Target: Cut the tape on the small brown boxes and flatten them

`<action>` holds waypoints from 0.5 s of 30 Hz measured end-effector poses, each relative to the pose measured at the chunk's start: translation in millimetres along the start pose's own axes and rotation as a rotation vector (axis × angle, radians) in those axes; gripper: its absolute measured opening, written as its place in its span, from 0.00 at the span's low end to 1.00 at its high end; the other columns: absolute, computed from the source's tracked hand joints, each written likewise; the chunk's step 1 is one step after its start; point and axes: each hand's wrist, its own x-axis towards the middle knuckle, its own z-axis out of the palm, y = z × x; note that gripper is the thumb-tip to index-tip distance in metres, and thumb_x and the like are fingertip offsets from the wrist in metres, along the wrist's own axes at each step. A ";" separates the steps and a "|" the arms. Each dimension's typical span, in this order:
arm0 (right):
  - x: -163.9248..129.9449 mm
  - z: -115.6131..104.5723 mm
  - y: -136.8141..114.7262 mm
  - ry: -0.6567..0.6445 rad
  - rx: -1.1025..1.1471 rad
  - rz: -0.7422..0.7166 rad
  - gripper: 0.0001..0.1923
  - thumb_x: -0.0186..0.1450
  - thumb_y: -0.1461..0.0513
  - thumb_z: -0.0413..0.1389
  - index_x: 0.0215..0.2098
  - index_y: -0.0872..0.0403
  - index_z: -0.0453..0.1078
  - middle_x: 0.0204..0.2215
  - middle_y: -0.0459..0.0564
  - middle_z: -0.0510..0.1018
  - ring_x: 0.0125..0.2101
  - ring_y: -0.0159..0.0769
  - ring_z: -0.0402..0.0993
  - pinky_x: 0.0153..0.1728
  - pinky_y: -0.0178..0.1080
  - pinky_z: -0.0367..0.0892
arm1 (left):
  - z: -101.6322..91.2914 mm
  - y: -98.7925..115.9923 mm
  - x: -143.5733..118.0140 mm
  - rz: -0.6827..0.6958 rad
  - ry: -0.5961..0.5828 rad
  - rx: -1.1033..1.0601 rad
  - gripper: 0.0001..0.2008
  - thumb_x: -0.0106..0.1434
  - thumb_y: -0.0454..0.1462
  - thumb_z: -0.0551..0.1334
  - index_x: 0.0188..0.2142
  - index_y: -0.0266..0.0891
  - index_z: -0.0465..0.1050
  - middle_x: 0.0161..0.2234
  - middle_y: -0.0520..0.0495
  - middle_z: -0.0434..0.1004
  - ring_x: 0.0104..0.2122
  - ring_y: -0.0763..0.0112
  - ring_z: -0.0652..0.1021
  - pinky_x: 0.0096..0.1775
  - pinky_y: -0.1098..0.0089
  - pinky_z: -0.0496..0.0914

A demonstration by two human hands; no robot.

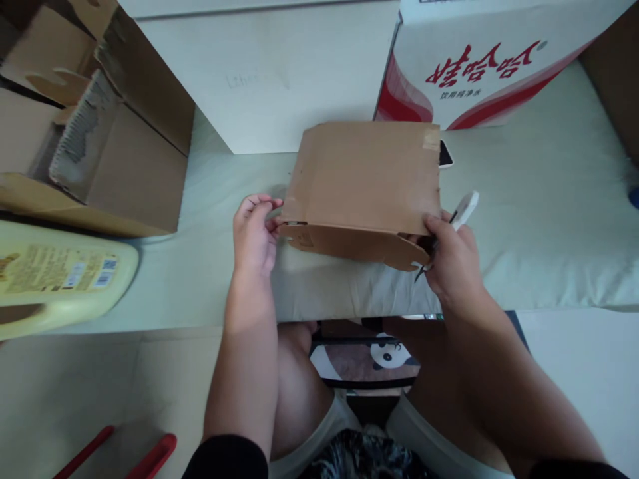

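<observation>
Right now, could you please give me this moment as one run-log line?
left hand: pinching cardboard box corner | right hand: holding box flap and white-handled tool | box: on cushion

Matt brown cardboard box [367, 183] (on cloth [539, 219]).

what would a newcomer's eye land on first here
First, the brown cardboard box at centre on the pale cushion, gripped at its near corners by the left hand and the right hand, which also holds a white-handled tool. Next, the white carton with red characters behind it at upper right, then the torn open carton and yellow jug at left.
</observation>
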 end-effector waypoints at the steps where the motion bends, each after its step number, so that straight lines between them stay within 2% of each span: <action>1: -0.6 0.8 -0.2 -0.001 -0.016 0.000 0.15 0.60 0.48 0.59 0.32 0.48 0.63 0.20 0.42 0.70 0.22 0.35 0.72 0.23 0.37 0.63 | -1.3 0.2 1.2 -0.008 0.006 -0.017 0.05 0.55 0.30 0.62 0.31 0.41 0.70 0.29 0.53 0.80 0.17 0.80 0.71 0.20 0.78 0.66; 4: -2.2 3.2 -0.7 -0.021 -0.048 0.010 0.14 0.61 0.47 0.59 0.34 0.47 0.66 0.23 0.45 0.74 0.26 0.40 0.77 0.23 0.39 0.64 | -7.4 -0.5 6.7 -0.016 -0.022 -0.071 0.01 0.58 0.35 0.62 0.31 0.41 0.71 0.25 0.52 0.76 0.18 0.78 0.72 0.20 0.76 0.67; 7: -2.7 4.3 -0.2 -0.034 -0.030 0.020 0.16 0.59 0.46 0.60 0.33 0.47 0.65 0.23 0.45 0.74 0.25 0.40 0.76 0.20 0.39 0.61 | -12.1 -2.0 9.8 0.029 -0.084 -0.080 0.05 0.59 0.40 0.63 0.30 0.42 0.71 0.22 0.52 0.71 0.18 0.75 0.74 0.20 0.74 0.66; 10: -2.7 2.5 -0.1 -0.049 -0.021 0.012 0.17 0.60 0.46 0.60 0.30 0.47 0.62 0.16 0.41 0.68 0.16 0.34 0.65 0.16 0.38 0.53 | -11.5 -3.3 8.2 0.099 -0.095 -0.031 0.02 0.56 0.36 0.61 0.28 0.41 0.71 0.22 0.53 0.70 0.17 0.76 0.72 0.20 0.73 0.65; 13: -3.2 -0.4 -1.2 -0.090 0.020 0.024 0.18 0.59 0.47 0.61 0.27 0.46 0.59 0.10 0.36 0.59 0.10 0.28 0.50 0.13 0.37 0.43 | -7.3 -4.8 6.8 0.150 -0.061 0.003 0.06 0.50 0.31 0.59 0.27 0.40 0.73 0.23 0.52 0.72 0.19 0.76 0.71 0.22 0.72 0.66; 15: -3.7 -1.3 -2.0 -0.102 0.072 0.023 0.17 0.57 0.50 0.61 0.25 0.47 0.58 0.09 0.36 0.57 0.10 0.27 0.48 0.13 0.37 0.42 | -5.0 -5.8 7.7 0.150 -0.012 0.016 0.08 0.49 0.30 0.59 0.29 0.40 0.74 0.25 0.52 0.75 0.21 0.75 0.72 0.23 0.73 0.66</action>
